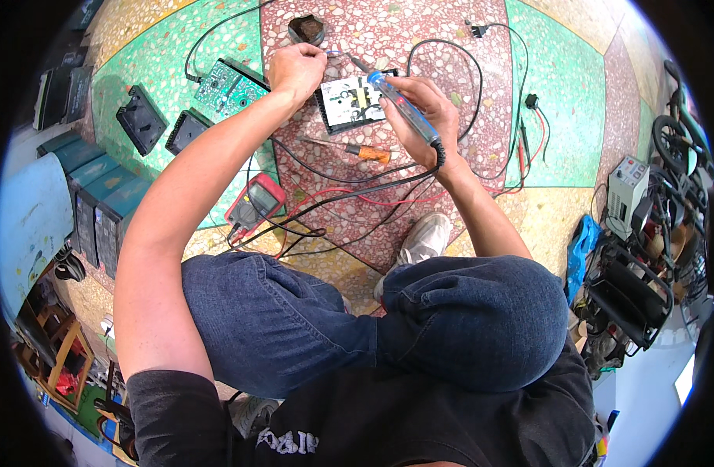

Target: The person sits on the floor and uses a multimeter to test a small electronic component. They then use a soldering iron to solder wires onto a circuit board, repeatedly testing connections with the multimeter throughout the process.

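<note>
My right hand [430, 114] grips a soldering iron [406, 111] with a clear blue handle, its tip pointing to the upper left. The fingertips of my left hand [297, 70] pinch a thin blue wire [335, 53], which runs towards the iron's tip. Whether tip and wire touch is too small to tell. Below them lies an open black plastic case [357, 124] holding a white-faced circuit board [340, 105]. Just above my left hand stands a small dark pot [307, 29] with brown stuff inside. A screwdriver [371, 153] with an orange handle rests below the case.
At left lie a green circuit board [231, 87] and two black case parts [142, 119] [187, 131]. A red multimeter [256, 204] sits near my knee, with cables crossing the terrazzo floor. Several batteries [109, 192] line the left; a white power unit [627, 195] stands right.
</note>
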Motion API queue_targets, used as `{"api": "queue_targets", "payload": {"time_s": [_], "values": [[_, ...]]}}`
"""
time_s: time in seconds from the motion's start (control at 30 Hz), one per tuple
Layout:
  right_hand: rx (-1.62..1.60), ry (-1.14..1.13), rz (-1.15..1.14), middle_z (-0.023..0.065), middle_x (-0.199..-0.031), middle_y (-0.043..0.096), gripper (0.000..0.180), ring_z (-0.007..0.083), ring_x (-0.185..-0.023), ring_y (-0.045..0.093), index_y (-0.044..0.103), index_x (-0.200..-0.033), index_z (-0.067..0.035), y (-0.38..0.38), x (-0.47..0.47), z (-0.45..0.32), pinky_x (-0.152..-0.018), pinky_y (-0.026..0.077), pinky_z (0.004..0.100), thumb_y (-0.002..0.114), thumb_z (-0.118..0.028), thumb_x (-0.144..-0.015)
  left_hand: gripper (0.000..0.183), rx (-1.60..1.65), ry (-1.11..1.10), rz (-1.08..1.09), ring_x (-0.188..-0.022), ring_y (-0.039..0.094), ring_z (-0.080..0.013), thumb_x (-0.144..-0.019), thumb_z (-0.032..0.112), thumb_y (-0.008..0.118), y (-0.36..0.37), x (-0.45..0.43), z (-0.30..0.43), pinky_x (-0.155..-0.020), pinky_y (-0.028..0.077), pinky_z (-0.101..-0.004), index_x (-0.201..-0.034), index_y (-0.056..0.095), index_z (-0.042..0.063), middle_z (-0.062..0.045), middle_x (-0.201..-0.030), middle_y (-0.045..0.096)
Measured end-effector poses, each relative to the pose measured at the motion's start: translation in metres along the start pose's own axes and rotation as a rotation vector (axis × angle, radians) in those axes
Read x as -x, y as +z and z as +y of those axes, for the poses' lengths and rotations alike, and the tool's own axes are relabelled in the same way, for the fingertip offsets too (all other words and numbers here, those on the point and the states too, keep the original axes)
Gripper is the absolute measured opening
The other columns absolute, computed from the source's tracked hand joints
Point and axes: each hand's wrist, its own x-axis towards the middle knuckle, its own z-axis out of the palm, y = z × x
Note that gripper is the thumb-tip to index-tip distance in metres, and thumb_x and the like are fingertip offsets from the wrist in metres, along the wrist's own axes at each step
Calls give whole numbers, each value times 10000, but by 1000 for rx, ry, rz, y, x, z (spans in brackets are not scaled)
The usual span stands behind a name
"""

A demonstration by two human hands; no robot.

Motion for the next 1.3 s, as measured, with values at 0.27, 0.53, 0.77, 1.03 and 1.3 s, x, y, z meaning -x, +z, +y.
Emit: {"api": "queue_targets", "payload": {"time_s": [0.27, 0.53, 0.77, 1.03, 1.3], "values": [[-35, -2, 5, 137, -1006, 691, 286, 216, -888, 718, 730, -1119, -29, 0, 0, 3, -787, 595, 314, 774, -46, -837, 231, -99, 30, 46, -714, 712, -197, -841, 325, 740, 4, 1, 5, -692, 549, -343, -955, 815, 139, -67, -778, 760], [-67, -35, 21, 139, -999, 700, 295, 228, -873, 724, 731, -1121, -30, 1, 0, 10, -777, 594, 317, 774, -41, -829, 244, -111, 49, 42, -793, 737, -260, -834, 359, 737, 2, 4, 10, -766, 566, -377, -967, 817, 171, -102, -838, 770], [-54, -43, 26, 140, -996, 703, 302, 231, -874, 725, 733, -1128, -39, 1, 1, 14, -773, 590, 320, 773, -57, -829, 188, -106, 124, 119, -769, 722, -339, -821, 284, 729, 5, 5, 13, -742, 568, -420, -867, 805, 118, -167, -806, 744], [-66, -40, 23, 138, -995, 697, 303, 224, -855, 716, 731, -1132, -35, -1, 1, 12, -765, 586, 314, 772, -52, -832, 268, -198, 122, 84, -842, 736, -295, -823, 403, 723, 6, 2, 10, -794, 566, -405, -961, 817, 194, -104, -867, 772], [-94, -30, 27, 135, -999, 694, 309, 222, -862, 717, 730, -1139, -34, -1, 1, 12, -769, 586, 313, 774, -53, -833, 182, -88, 145, 116, -745, 726, -314, -812, 272, 721, 6, 7, 15, -731, 571, -407, -853, 806, 117, -144, -791, 750]]}}
